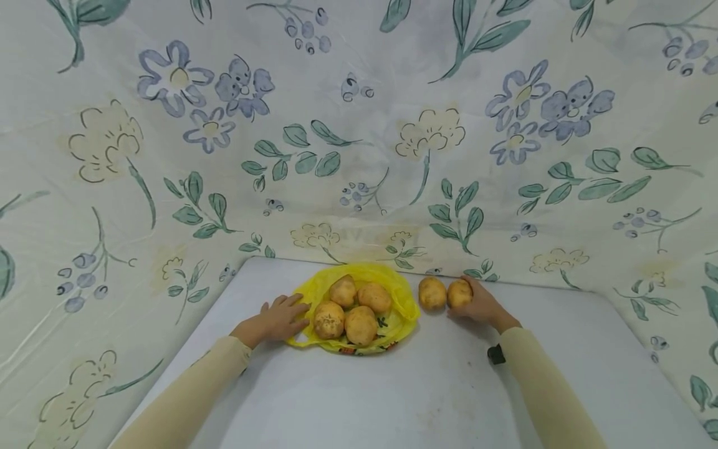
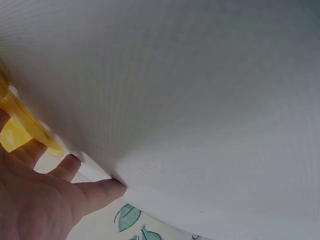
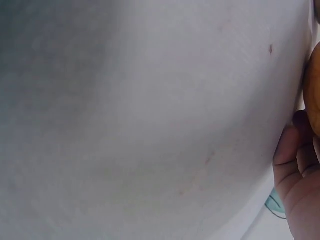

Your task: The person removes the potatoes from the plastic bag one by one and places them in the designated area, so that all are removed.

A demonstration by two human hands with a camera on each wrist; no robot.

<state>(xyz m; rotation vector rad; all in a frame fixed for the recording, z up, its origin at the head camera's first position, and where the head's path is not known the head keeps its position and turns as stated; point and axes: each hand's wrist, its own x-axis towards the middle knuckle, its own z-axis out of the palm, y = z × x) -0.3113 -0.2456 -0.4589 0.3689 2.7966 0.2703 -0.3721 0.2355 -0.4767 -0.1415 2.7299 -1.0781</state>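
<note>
Four potatoes lie in a spread yellow plastic bag on the white table. The left hand rests at the bag's left edge with its fingers spread; in the left wrist view that hand touches the yellow plastic and the table surface. Right of the bag, two more potatoes stand side by side. The right hand curls round the outer potato, beside the other one. In the right wrist view the hand has fingers against a potato at the frame's edge.
A floral-patterned sheet rises behind and at both sides of the white table. Small brownish marks dot the tabletop in front of the right hand. A small black object is at the right sleeve's cuff.
</note>
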